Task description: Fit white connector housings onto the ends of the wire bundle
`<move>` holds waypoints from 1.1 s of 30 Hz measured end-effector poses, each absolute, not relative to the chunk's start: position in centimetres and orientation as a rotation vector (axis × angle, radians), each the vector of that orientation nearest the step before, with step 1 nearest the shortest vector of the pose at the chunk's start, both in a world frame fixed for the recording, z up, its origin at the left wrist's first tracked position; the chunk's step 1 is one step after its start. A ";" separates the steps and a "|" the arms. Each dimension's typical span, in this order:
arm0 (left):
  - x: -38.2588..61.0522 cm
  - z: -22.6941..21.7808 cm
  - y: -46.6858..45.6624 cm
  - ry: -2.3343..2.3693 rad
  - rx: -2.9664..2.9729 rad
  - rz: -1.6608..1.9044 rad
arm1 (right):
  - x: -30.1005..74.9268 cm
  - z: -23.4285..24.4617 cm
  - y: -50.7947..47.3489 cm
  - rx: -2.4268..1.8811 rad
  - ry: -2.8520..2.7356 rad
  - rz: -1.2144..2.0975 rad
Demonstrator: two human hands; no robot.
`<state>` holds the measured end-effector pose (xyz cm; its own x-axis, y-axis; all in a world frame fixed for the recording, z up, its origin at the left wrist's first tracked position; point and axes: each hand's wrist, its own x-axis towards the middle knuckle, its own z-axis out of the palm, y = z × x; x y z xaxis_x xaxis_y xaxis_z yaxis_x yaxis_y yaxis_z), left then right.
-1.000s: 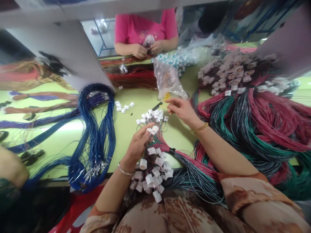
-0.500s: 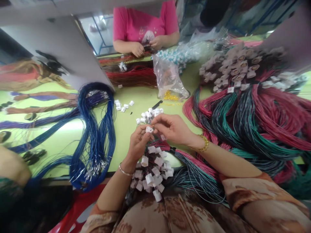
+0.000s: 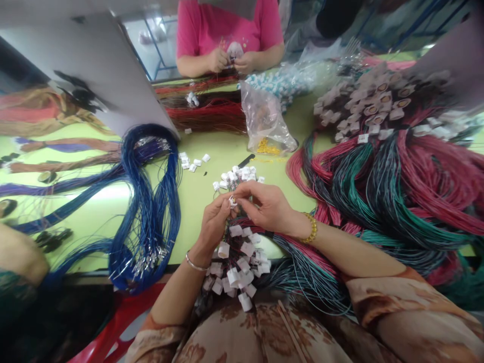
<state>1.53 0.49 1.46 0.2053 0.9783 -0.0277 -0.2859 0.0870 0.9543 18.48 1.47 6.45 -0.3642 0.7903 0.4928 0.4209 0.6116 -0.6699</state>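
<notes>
— Right hand has come back from the plastic bag and now meets the left hand.
— Holding what?
— Both pinch one white connector, fingertips together, above the near edge of the green worktop.
— Around them?
— Its wire bundle hangs over that edge, and blue wires lie towards the left edge.

The connector was white, the table lime green, the wire bundle deep blue; the harness wires ran pink and teal (some near black), and the sleeve bore a brown floral print
</notes>
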 end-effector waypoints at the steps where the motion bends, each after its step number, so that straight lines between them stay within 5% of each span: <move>1: 1.5 1.4 0.5 0.884 1.040 1.145 | 18.4 6.4 1.4 -0.985 -1.996 0.568; 23: 1.4 1.5 0.3 1.134 1.165 1.288 | 17.4 5.9 -1.0 -1.085 -2.213 0.615; 27: 1.7 2.6 -0.2 0.832 1.492 0.951 | 19.9 7.3 2.3 -1.239 -1.966 0.729; 33: 3.9 2.3 -1.8 0.535 2.400 0.426 | 20.3 5.9 4.6 -1.743 -2.535 0.730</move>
